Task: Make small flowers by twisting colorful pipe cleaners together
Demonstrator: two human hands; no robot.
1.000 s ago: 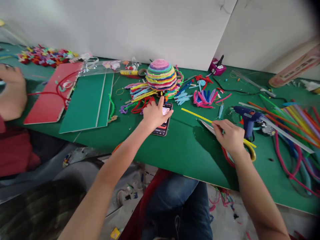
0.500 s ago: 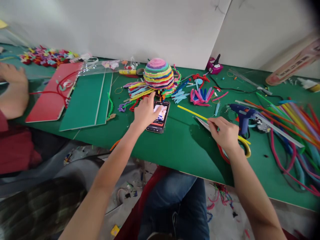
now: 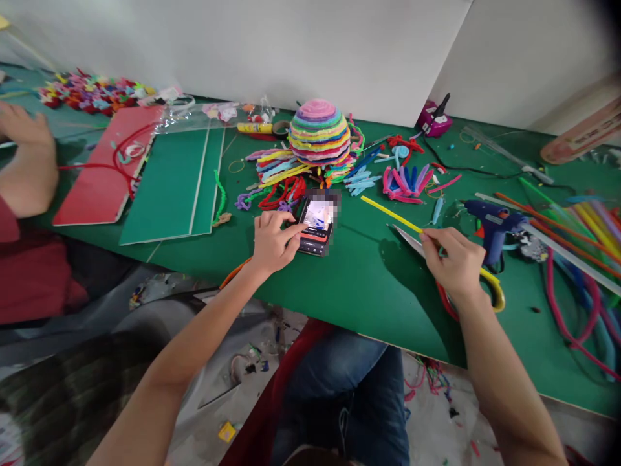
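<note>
Between the thumb and fingers of my right hand [image 3: 453, 260] is a yellow pipe cleaner [image 3: 389, 212], its long end pointing left over the table. Scissors [image 3: 410, 241] with yellow and red handles lie underneath that hand. My left hand [image 3: 274, 242] is at the lower left of a lit phone [image 3: 315, 226], a finger and thumb reaching over its screen, nothing held. Behind the phone sits a dome [image 3: 320, 133] of coloured pipe-cleaner rings, with cut pipe-cleaner pieces [image 3: 279, 169] bunched around its base.
A blue glue gun [image 3: 492, 223] and long pipe cleaners [image 3: 582, 317] lie to the right. Green board [image 3: 167, 188] and red board [image 3: 104, 184] cover the left side. Another person's arm [image 3: 29, 162] rests at far left. A white wall [image 3: 242, 52] stands behind the table [image 3: 339, 291].
My left hand has drawn back toward me and left, from above the phone to its lower-left edge. My right hand keeps its hold on the yellow pipe cleaner. The view has shifted slightly.
</note>
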